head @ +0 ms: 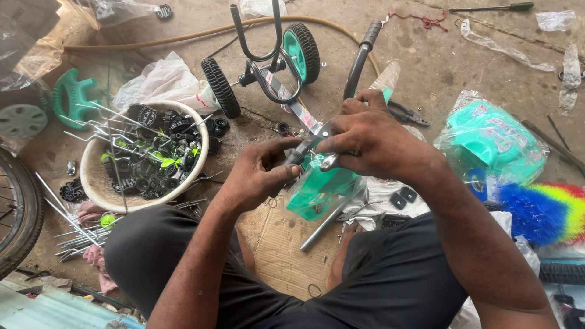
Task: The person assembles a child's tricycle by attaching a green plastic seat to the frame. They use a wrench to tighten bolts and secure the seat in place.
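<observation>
Sitting on a bare concrete floor [426,67], the person works over a flattened cardboard sheet [286,244] between the knees. Left hand [256,173] has its grip closed on a black handlebar grip [297,155]; right hand [372,140] pinches a green plastic part in a clear bag [320,189] just above the cardboard. Left of them sits a white bowl [91,183] of small black wheels and metal rods. Farther off stands a tricycle frame [268,61] with training wheels; a bagged green seat [493,143] lies toward the floor's right edge.
</observation>
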